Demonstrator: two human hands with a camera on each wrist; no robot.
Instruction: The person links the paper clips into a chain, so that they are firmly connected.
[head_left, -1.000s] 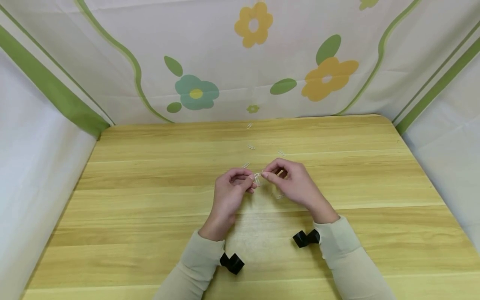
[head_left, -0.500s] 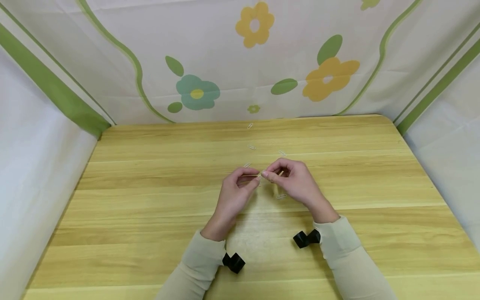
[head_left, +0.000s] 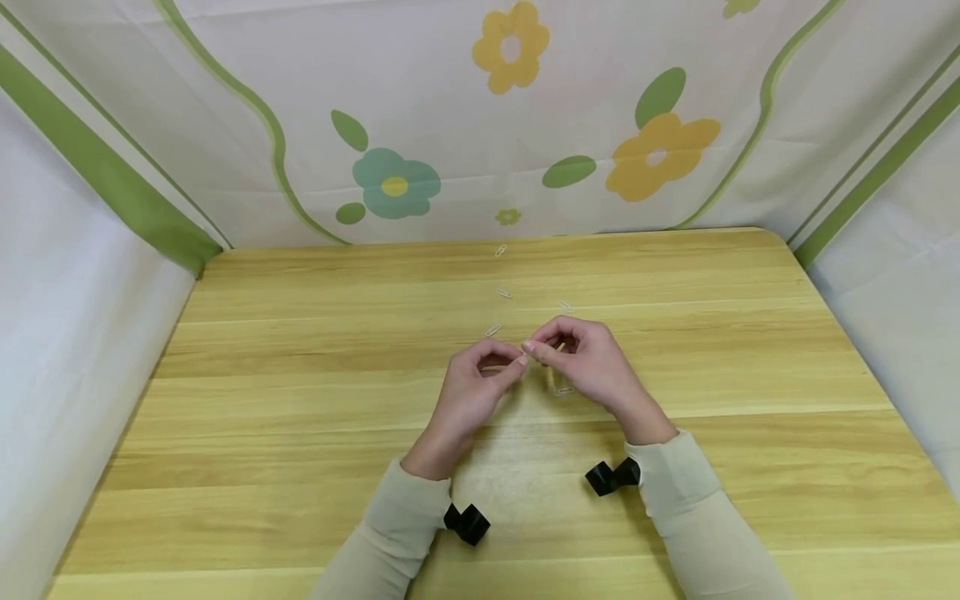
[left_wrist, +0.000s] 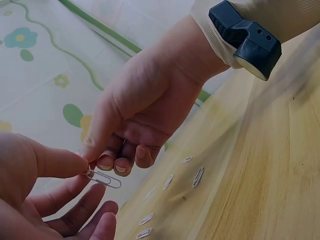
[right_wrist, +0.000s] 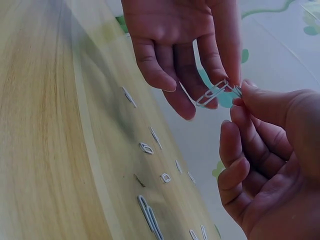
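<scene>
Above the middle of the table, my left hand and my right hand meet at the fingertips. Both pinch small white wire paper clips between thumb and forefinger. One paper clip dangles below the joined fingertips in the left wrist view. In the right wrist view this hanging clip reaches toward a second clip, mostly covered by the right thumb and forefinger. Whether the two are linked is hard to tell, as the fingertips hide the contact.
Several loose paper clips lie on the wooden table: one clip beyond the left hand, another under the right hand, others farther back. A flowered white curtain hangs along the back edge. Black wrist cameras sit on the sleeves.
My left hand has moved slightly right, so its fingertips now meet those of the right hand. The hanging clip, visible between them earlier, is now mostly hidden in the head view.
</scene>
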